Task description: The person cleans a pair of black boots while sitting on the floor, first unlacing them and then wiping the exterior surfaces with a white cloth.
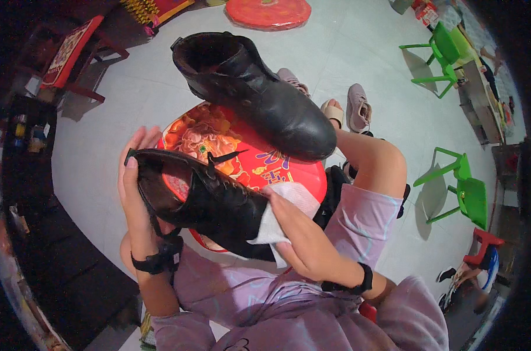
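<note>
A black lace-up leather boot [213, 208] lies tilted above my lap, its opening towards the left and its laces on top. My left hand [136, 184] grips it at the heel and collar. Around its toe, my right hand [298, 239] presses a white cloth or wipe [287, 199], which hides the toe. Beyond it, the other black leather boot [259, 92] stands on a round red stool top [316, 173] printed with flowers and characters.
Pinkish sneakers [357, 107] stand on the pale tiled floor beyond my knee. Green plastic chairs [461, 184] are on the right. A wooden stool with a red top [72, 52] is at left, and a round red item [267, 13] at the far side. Another person [476, 281] shows at lower right.
</note>
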`<action>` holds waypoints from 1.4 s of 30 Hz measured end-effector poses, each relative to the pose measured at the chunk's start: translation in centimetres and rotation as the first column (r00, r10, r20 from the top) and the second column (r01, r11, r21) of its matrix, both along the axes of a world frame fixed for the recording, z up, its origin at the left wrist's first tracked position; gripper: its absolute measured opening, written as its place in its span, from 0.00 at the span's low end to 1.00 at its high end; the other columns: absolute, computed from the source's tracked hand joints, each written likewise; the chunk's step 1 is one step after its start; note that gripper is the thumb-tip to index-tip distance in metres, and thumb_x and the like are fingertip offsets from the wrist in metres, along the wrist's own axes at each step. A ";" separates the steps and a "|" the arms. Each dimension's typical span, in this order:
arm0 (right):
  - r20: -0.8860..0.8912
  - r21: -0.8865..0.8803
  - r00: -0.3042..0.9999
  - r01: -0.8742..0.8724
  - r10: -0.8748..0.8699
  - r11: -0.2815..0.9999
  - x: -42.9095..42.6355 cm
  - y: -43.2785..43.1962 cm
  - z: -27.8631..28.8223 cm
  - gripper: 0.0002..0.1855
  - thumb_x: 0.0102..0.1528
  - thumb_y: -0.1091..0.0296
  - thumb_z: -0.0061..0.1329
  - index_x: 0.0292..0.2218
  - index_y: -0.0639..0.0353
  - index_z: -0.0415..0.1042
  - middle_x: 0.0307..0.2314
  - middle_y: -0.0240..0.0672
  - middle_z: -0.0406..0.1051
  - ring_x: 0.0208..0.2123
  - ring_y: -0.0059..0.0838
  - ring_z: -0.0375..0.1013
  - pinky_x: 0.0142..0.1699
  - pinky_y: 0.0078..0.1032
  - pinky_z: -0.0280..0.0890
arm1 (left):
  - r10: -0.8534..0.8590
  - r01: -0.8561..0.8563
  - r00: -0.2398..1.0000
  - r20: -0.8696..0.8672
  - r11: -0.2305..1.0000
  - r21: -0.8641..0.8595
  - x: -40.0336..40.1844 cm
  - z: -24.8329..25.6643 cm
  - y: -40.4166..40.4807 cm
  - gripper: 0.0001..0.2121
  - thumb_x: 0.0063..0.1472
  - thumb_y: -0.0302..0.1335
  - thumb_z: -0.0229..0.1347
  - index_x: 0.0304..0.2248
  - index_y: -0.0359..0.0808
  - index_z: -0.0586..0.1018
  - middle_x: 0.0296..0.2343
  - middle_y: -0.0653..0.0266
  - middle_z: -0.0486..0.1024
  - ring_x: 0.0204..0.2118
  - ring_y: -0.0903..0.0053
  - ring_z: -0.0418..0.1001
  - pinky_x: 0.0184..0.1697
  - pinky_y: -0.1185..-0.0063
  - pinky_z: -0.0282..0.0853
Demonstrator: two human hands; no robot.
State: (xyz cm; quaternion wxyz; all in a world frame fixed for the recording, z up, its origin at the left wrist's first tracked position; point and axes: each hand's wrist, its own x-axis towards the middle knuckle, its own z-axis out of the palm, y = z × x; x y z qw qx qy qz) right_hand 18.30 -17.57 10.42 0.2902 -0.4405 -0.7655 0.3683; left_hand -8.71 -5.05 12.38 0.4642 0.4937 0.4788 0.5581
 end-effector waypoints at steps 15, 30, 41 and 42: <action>-0.698 -0.282 0.705 -0.109 -0.125 0.953 -10.8 8.5 -2.4 0.35 0.68 0.52 0.22 0.64 0.70 0.34 0.65 0.47 0.31 0.68 0.38 0.27 0.68 0.29 0.28 | -0.179 0.176 0.979 0.101 0.984 0.033 2.1 0.1 0.5 0.20 0.64 0.35 0.38 0.43 0.25 0.71 0.45 0.47 0.72 0.50 0.66 0.69 0.57 0.73 0.58; -0.555 -0.162 0.832 -0.132 0.020 0.978 -10.4 8.5 -2.0 0.33 0.67 0.54 0.23 0.64 0.68 0.36 0.66 0.46 0.30 0.68 0.38 0.27 0.69 0.31 0.26 | -0.165 0.207 0.973 -0.165 0.935 0.289 1.2 -1.5 1.9 0.21 0.67 0.31 0.36 0.53 0.26 0.69 0.58 0.47 0.60 0.65 0.63 0.49 0.66 0.70 0.38; -0.660 -0.567 0.667 -0.139 -0.346 0.812 -2.0 -1.7 -1.3 0.40 0.65 0.39 0.25 0.63 0.67 0.47 0.62 0.37 0.49 0.63 0.26 0.50 0.64 0.27 0.45 | -0.206 0.204 0.976 -0.064 0.978 -0.034 0.0 1.7 -0.7 0.22 0.69 0.36 0.38 0.53 0.28 0.70 0.55 0.50 0.65 0.62 0.64 0.57 0.65 0.70 0.44; -0.710 -0.555 0.599 -0.154 -0.370 0.817 -1.2 -0.8 -0.5 0.41 0.65 0.40 0.26 0.63 0.68 0.46 0.63 0.38 0.48 0.63 0.28 0.48 0.65 0.29 0.43 | -0.182 0.197 0.968 -0.174 0.978 0.071 -1.1 1.9 -1.3 0.22 0.69 0.35 0.38 0.54 0.28 0.68 0.56 0.51 0.64 0.62 0.65 0.56 0.65 0.71 0.45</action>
